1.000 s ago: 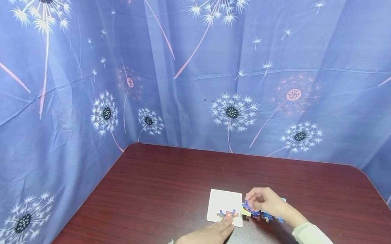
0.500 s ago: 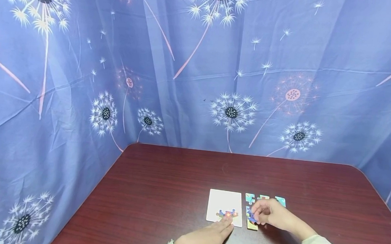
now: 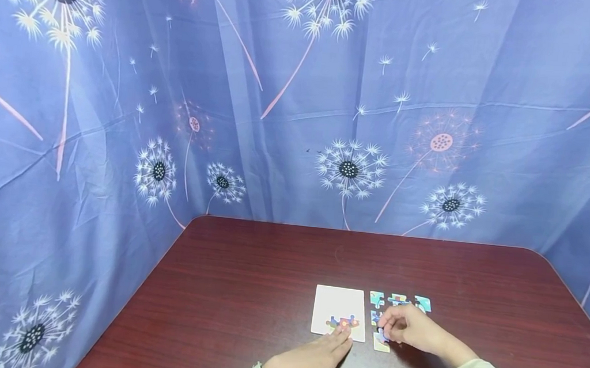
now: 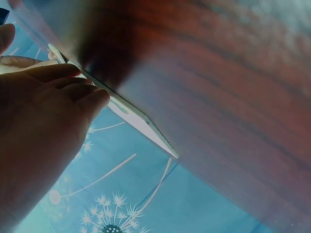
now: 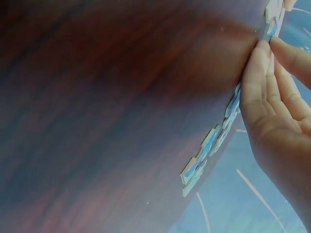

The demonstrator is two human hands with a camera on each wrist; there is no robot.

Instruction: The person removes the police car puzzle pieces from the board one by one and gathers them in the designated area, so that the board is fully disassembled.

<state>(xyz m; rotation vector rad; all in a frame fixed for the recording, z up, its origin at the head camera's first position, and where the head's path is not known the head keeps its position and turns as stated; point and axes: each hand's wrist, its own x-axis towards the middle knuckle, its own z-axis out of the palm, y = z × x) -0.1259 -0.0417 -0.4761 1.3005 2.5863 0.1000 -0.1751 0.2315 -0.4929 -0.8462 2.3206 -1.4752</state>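
Note:
A white square puzzle board [image 3: 335, 302] lies on the table, with several joined jigsaw pieces [image 3: 345, 322] along its near edge. My left hand [image 3: 314, 362] rests with straight fingers on that edge and the joined pieces; the left wrist view shows the same fingers [image 4: 95, 104] against the board's rim. Right of the board, my right hand [image 3: 411, 329] pinches a yellow-and-blue puzzle piece [image 3: 380, 343] between thumb and fingertips, low at the table. In the right wrist view the pinching hand [image 5: 279, 92] partly covers that piece.
Several loose puzzle pieces [image 3: 377, 299] lie beyond and beside my right hand, some partly hidden by it. A teal corner piece [image 3: 423, 304] is farthest right. The dark red wooden table [image 3: 246, 272] ends at a blue dandelion-print curtain [image 3: 286, 166].
My right hand has moved from the board's right edge rightward and nearer to me, uncovering several loose pieces. The piece it pinches has shifted slightly toward me. My left hand stays in place.

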